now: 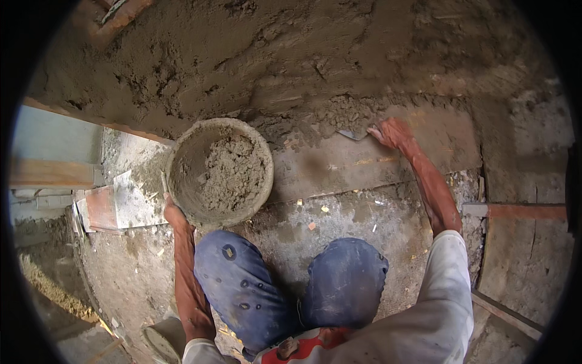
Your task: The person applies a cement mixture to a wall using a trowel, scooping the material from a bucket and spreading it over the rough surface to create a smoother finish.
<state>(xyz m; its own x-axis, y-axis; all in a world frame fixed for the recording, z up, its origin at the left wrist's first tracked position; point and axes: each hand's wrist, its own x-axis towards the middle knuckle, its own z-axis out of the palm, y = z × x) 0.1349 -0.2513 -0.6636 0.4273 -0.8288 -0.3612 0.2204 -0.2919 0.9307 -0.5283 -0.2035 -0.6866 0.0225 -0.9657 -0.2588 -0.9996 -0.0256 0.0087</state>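
My left hand (174,213) is closed on the near left rim of a round, mortar-crusted bucket (262,182). Wet grey-brown mortar (233,173) lies heaped inside it. Off to the right, my right hand (393,133) is closed around the handle of a trowel, mostly hidden by the fingers. The metal trowel blade (351,134) points left and touches the edge of loose mortar (351,112) at the foot of the wall. Beneath that hand lies a flat brown board (436,142) with mortar along its far side.
A rough, freshly plastered wall (291,48) rises ahead. A second bucket (163,340) stands by my left forearm. Timber pieces (521,210) lie at the right, and a wooden beam (54,174) at the left. Small scraps litter the dusty floor (339,218) before my bent knees.
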